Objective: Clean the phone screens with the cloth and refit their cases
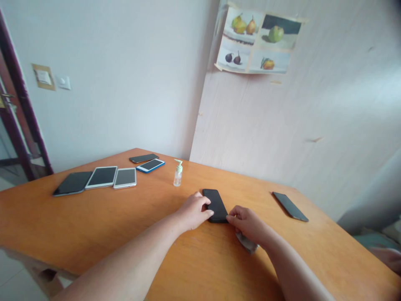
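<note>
A black smartphone (218,205) lies face up on the wooden table in front of me. My left hand (194,212) holds its left side, the thumb low on the edge and the fingers curled higher up. At the lower right corner of that phone are the pinched thumb and forefinger of my right hand (246,219). A crumpled grey cloth (248,242) sticks out from under this hand, gathered in its closed fingers. Just beyond my left hand stands a small clear pump bottle (177,177) with a pale green top.
Toward the left are a dark tablet (72,183), a white tablet (102,177), a smaller white device (125,178), a blue-edged phone (151,165) and a dark phone (144,158). Another dark phone (290,206) lies to the right. Walls rise behind the table (125,217).
</note>
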`<state>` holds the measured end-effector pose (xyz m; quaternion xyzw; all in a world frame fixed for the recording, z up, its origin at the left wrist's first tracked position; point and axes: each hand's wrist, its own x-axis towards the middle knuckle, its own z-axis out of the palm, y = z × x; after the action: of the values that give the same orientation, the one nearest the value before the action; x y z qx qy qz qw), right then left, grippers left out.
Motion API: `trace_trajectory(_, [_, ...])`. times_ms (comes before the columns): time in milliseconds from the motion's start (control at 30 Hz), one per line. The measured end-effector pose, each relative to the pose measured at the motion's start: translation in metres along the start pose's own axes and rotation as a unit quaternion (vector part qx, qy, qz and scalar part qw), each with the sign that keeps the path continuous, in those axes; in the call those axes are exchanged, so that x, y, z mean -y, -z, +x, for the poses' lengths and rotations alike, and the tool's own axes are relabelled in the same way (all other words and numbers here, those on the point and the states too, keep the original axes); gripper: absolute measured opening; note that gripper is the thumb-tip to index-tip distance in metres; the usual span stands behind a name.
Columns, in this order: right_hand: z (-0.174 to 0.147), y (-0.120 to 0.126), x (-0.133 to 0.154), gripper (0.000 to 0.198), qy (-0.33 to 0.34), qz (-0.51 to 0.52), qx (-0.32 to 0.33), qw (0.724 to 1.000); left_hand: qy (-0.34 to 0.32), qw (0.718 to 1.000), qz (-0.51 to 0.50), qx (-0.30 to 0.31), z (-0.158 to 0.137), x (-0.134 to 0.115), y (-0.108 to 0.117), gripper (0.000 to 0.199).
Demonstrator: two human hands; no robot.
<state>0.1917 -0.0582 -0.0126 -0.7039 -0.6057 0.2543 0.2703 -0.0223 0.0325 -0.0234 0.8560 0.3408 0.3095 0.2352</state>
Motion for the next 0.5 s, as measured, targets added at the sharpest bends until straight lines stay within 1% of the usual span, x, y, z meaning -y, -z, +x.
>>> trace_trajectory(133, [0.0015, -0.0011, -0.0003, 0.018, -0.015, 0.002, 0.001, 1.0, 0.002, 1.0, 0.009, 0.006, 0.0012, -0.0006, -0.0002, 0.031])
trace_trajectory(367, [0.002, -0.0017, 0.0057, 0.012, -0.027, -0.028, -0.012, 0.999, 0.012, 1.0, 0.017, 0.004, 0.0017, -0.0016, -0.0009, 0.032])
trace_trajectory(500, [0.0017, 0.0013, 0.0068, 0.013, -0.053, 0.011, 0.002, 0.999, 0.019, 1.0, 0.007, 0.002, 0.0014, -0.0022, 0.0012, 0.032])
